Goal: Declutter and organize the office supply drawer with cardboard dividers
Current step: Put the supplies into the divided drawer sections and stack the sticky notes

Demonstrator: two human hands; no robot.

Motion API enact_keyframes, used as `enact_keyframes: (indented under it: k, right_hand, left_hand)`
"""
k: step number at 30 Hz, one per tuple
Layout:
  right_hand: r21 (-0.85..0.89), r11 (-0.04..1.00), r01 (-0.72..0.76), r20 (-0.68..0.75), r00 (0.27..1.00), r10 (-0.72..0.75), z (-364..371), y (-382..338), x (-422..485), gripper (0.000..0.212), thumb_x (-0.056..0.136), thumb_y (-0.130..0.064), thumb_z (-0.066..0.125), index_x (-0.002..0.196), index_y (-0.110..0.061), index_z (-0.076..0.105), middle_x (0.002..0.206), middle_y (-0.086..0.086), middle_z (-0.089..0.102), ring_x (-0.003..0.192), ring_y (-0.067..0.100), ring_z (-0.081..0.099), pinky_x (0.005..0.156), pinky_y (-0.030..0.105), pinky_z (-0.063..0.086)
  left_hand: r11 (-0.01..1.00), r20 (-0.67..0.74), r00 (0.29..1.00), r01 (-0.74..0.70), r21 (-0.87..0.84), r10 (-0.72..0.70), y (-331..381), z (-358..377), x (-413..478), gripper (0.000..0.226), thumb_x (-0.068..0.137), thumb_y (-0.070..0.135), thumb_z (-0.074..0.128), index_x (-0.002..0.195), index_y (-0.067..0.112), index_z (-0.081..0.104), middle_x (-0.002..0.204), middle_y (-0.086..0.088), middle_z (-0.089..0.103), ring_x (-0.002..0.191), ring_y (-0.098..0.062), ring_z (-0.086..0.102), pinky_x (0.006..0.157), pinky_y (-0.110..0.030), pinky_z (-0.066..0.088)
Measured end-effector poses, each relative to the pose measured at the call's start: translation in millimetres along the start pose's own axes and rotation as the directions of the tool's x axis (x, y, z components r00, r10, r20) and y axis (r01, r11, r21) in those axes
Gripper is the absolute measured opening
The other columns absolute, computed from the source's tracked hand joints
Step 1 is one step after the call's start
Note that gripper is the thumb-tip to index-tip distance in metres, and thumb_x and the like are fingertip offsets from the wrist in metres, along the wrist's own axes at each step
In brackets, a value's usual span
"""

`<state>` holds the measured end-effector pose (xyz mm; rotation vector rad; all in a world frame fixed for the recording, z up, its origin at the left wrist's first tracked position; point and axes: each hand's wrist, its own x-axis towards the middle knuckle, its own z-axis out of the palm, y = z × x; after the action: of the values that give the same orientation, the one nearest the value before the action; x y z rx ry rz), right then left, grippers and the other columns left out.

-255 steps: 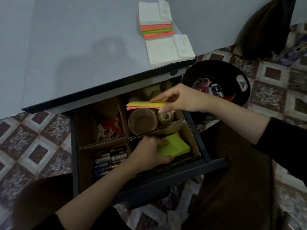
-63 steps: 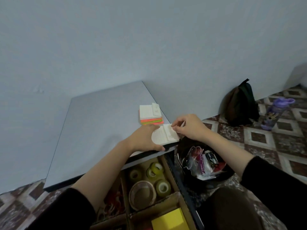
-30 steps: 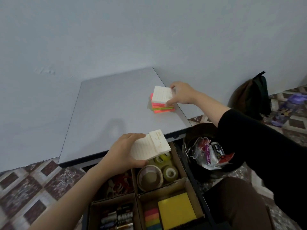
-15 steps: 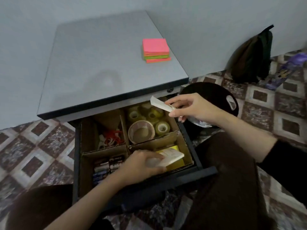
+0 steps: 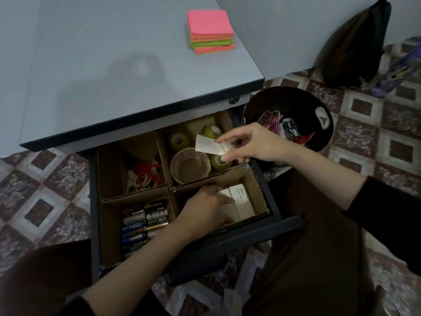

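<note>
— Down into the near-right compartment of the drawer, the left hand has been pushing its white pad since half a second ago, and the yellow pad beneath is no longer showing.

— How are its fingers sitting?

— They are lying stretched across the pad's left half and pressing on it. The thumb is hiding under the palm, so I cannot tell whether it is hooking an edge.

— And the other hand?

— The right hand is hovering over the far-right compartment. Its thumb and forefinger are pinching a second white pad by one end, and the other fingers are hanging loosely curled. That pad is covering part of the tape rolls; one small roll is only peeking out behind it.

— What else are the cardboard dividers separating?

— Batteries are lying in rows at the near-left, with the left forearm crossing over their near ends. Red and white bits are sitting at the far-left, too dim to make out, and the desk top is overhanging the drawer's far edge.

— Anything on the desk?

— A coloured sticky-note stack is resting near its far-right corner.

— And the floor?

— A black bin is standing just beside the drawer's right side, its contents jumbled and unclear. A dark bag is running off the top edge, and something purple is blurring out at the right edge.
</note>
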<state>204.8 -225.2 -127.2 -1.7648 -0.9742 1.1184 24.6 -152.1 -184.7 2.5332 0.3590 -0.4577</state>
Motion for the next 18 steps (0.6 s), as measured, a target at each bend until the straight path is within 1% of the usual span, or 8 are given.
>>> enact_keyframes:
  k: [2,4,6,8,11,13,14,18]
  right_hand:
    - [-0.006,1.000,-0.003,0.003,1.000,0.003,0,1,1,0.058,0.057,-0.039,0.076,0.112,-0.024,0.065,0.103,0.016,0.067,0.057,0.010,0.055,0.059,0.028,0.047]
    - [-0.012,1.000,-0.006,0.010,1.000,0.006,0,1,1,0.059,0.057,-0.040,0.076,0.112,-0.024,0.065,0.103,0.012,0.067,0.057,0.010,0.056,0.057,0.026,0.046]
    - [-0.014,1.000,-0.012,0.010,1.000,0.012,-1,2,0,0.059,0.055,-0.043,0.076,0.111,-0.026,0.066,0.102,0.009,0.068,0.057,0.011,0.057,0.056,0.025,0.046]
    - [-0.023,0.999,-0.023,0.010,1.000,0.023,-2,1,-3,0.059,0.053,-0.046,0.076,0.109,-0.029,0.066,0.100,0.004,0.068,0.059,0.012,0.057,0.056,0.024,0.047]
    - [-0.026,0.999,-0.023,0.021,1.000,0.023,-4,-1,-7,0.060,0.052,-0.048,0.075,0.109,-0.030,0.065,0.102,0.005,0.068,0.060,0.012,0.056,0.056,0.022,0.047]
    - [-0.030,0.999,-0.018,0.025,1.000,0.019,-5,-2,-10,0.059,0.053,-0.047,0.074,0.108,-0.030,0.065,0.104,0.006,0.068,0.062,0.013,0.056,0.056,0.023,0.047]
    - [-0.040,0.999,-0.015,0.028,0.999,0.016,-5,-3,-11,0.058,0.054,-0.047,0.074,0.108,-0.030,0.065,0.104,0.006,0.068,0.062,0.013,0.057,0.056,0.023,0.047]
    - [-0.074,0.997,-0.013,0.050,0.999,0.017,-2,-5,-13,0.061,0.054,-0.045,0.075,0.112,-0.028,0.065,0.106,0.006,0.067,0.063,0.015,0.057,0.055,0.021,0.047]
  left_hand:
    - [0.996,0.028,0.999,-0.034,0.077,0.031,3,-3,3,0.051,0.083,0.040,0.064,0.132,0.033,0.049,0.140,0.003,0.041,0.129,-0.016,0.036,0.101,-0.036,0.040]
    - [0.996,0.021,0.999,-0.051,0.079,0.050,4,-5,7,0.051,0.085,0.039,0.063,0.133,0.031,0.048,0.139,0.003,0.045,0.128,-0.015,0.039,0.103,-0.034,0.038]
    - [0.997,0.021,0.998,-0.056,0.052,0.055,5,-6,10,0.049,0.086,0.035,0.062,0.133,0.028,0.049,0.139,0.003,0.047,0.128,-0.014,0.040,0.106,-0.031,0.034]
    - [0.998,0.023,0.999,-0.032,-0.049,0.033,7,-9,7,0.045,0.088,0.032,0.061,0.132,0.025,0.051,0.139,0.004,0.048,0.130,-0.012,0.041,0.108,-0.027,0.032]
    - [0.980,-0.017,0.998,0.062,-0.189,-0.067,10,-17,-4,0.041,0.092,0.025,0.056,0.133,0.020,0.051,0.134,0.002,0.053,0.123,-0.012,0.047,0.101,-0.020,0.034]
    - [0.962,-0.049,0.984,0.154,-0.226,-0.169,9,-21,-13,0.040,0.094,0.021,0.052,0.133,0.017,0.049,0.116,-0.002,0.061,0.102,-0.013,0.056,0.086,-0.018,0.040]
    - [0.949,-0.042,0.975,0.201,-0.244,-0.217,8,-23,-16,0.039,0.094,0.020,0.051,0.133,0.015,0.048,0.107,-0.001,0.060,0.092,-0.012,0.056,0.080,-0.018,0.041]
    - [0.883,0.043,0.931,0.357,-0.305,-0.361,5,-21,-14,0.046,0.093,0.019,0.050,0.137,0.010,0.039,0.109,-0.006,0.056,0.090,-0.015,0.054,0.076,-0.022,0.044]
